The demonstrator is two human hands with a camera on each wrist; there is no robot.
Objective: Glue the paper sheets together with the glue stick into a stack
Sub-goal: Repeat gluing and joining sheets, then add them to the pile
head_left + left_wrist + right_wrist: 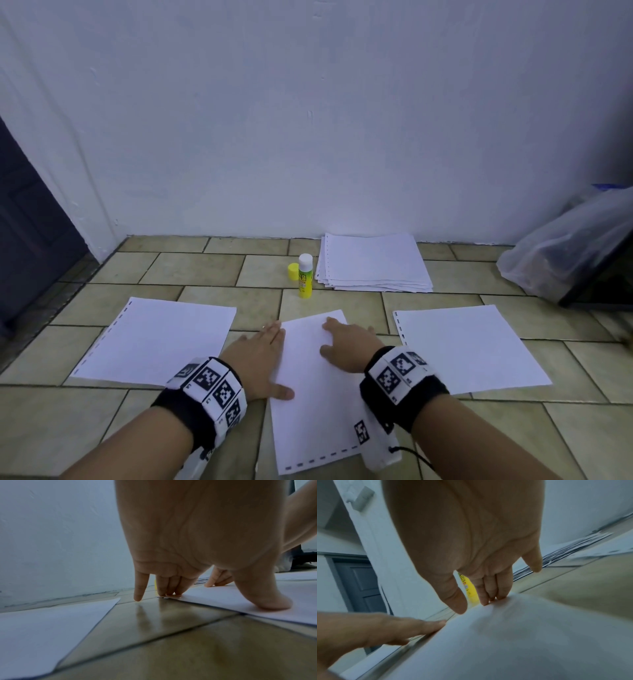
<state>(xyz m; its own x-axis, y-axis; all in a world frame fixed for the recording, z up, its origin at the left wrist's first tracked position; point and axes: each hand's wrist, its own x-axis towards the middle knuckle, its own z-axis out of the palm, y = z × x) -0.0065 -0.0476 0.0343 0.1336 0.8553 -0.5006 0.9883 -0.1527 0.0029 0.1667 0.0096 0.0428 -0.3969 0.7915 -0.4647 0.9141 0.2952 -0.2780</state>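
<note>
A white sheet (315, 394) lies on the tiled floor in front of me. My left hand (260, 356) lies flat along its left edge, fingertips (169, 592) at the far corner and thumb (267, 601) on the paper. My right hand (346, 342) presses flat on the sheet's far part (513, 635) with straight fingers (493, 593). Single sheets lie to the left (157, 342) and right (466, 346). The glue stick (305, 275) stands uncapped beyond the middle sheet, its yellow cap (293, 271) beside it. A stack of paper (373, 262) lies against the wall.
A white wall (308, 120) rises close behind the paper stack. A translucent plastic bag (565, 246) and a dark frame sit at the far right. A dark door (30, 222) stands at the left. Bare tiles (85, 428) show near me on both sides.
</note>
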